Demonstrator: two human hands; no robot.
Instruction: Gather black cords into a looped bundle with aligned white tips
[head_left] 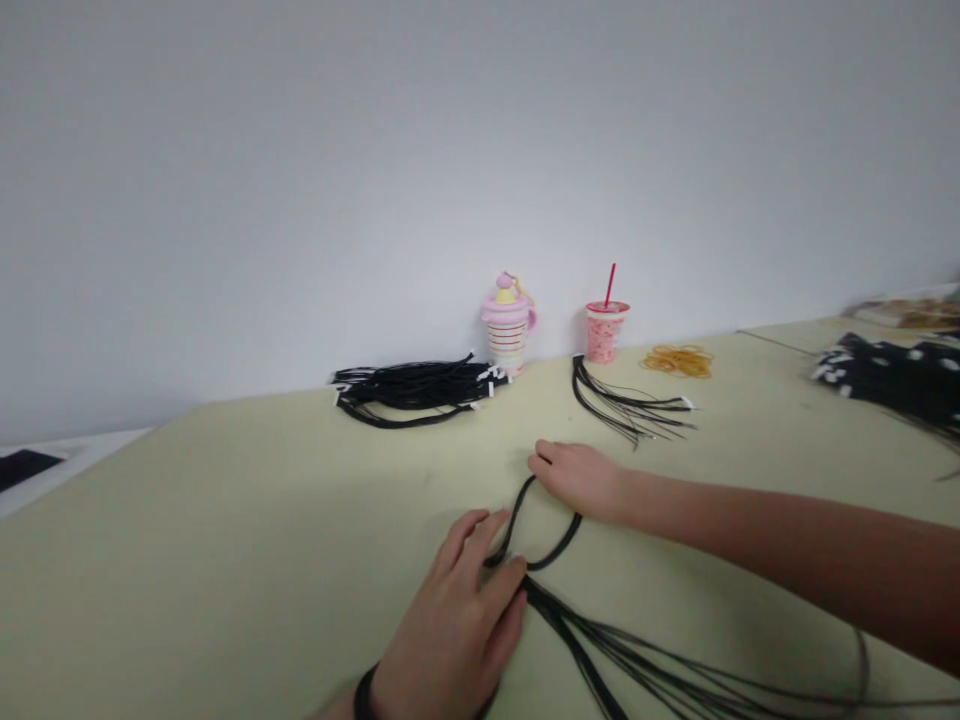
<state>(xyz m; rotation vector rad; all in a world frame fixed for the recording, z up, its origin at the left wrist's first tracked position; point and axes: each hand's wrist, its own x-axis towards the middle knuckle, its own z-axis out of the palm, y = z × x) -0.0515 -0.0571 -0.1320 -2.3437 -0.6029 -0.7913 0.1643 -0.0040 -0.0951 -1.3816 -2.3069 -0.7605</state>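
A loop of thin black cord (532, 530) lies on the pale green table top (225, 550), and its strands fan out into a long loose bunch (637, 665) towards the lower right. My left hand (450, 625), with a dark band on the wrist, closes over the cords where the loop meets the bunch. My right hand (577, 480) lies at the far end of the loop, which seems to pass beneath it. Whether those fingers grip the cord is hidden.
Against the white wall stand a pink striped mug-shaped ornament (508, 325) and a pink cup with a red straw (606, 330). Nearby lie white-tagged black cord bundles (416, 390), loose cords (630, 405), yellow rubber bands (677, 361) and a large tagged pile (892, 375).
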